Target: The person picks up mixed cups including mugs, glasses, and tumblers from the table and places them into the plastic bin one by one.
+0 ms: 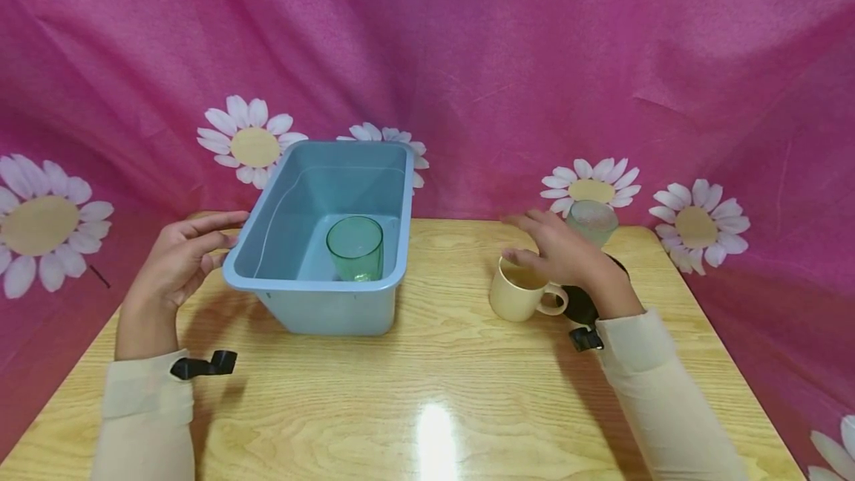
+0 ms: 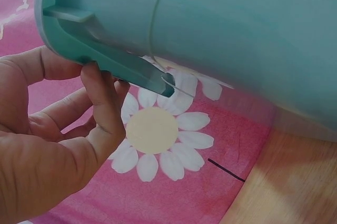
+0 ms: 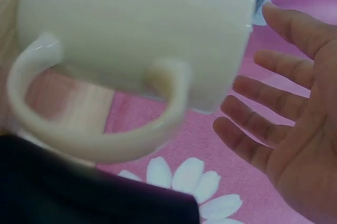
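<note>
A blue plastic tub (image 1: 327,310) stands on the left of the table with a green glass (image 1: 355,247) inside it. My left hand (image 1: 183,258) holds the tub's left rim. In the left wrist view, the thumb and fingers of that hand (image 2: 68,119) meet the rim's edge (image 2: 105,58). Over a cream mug (image 1: 517,295) hovers my right hand (image 1: 557,247), its fingers extended. The mug's handle points right. In the right wrist view the mug (image 3: 137,29) lies beyond the spread fingers (image 3: 263,100), with a gap between them.
Behind my right hand stands a clear, frosted-looking glass (image 1: 593,221). A black object (image 1: 577,306), partly hidden by my right wrist, sits beside the mug. The wooden table (image 1: 374,407) backs onto a pink flowered cloth (image 1: 481,80).
</note>
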Available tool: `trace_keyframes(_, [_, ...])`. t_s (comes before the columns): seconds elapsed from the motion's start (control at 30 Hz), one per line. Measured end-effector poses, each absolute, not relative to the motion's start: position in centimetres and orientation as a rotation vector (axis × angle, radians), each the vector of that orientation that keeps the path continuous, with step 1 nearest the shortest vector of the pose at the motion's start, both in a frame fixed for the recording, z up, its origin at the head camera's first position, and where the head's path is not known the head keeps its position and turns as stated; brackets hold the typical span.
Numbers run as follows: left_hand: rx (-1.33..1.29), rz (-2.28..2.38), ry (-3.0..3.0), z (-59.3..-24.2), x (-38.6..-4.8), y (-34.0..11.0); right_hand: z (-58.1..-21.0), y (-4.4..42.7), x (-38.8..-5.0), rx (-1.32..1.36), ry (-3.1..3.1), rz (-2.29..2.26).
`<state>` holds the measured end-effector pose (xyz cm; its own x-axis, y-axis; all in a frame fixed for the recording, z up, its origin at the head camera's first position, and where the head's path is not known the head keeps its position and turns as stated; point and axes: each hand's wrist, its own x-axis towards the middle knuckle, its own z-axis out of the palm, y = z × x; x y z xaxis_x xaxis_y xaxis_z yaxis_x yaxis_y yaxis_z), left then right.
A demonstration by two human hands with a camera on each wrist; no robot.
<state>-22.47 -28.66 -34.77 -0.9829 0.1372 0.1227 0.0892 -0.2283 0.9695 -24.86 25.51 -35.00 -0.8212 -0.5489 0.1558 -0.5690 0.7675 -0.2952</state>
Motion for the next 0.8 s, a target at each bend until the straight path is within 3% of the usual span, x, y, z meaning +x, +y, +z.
trace_keyframes(0.8, [0.309,2.424,1.913,-34.8,-22.5,-28.8,-36.5,28.3,-23.8,1.008,-3.007,0.404])
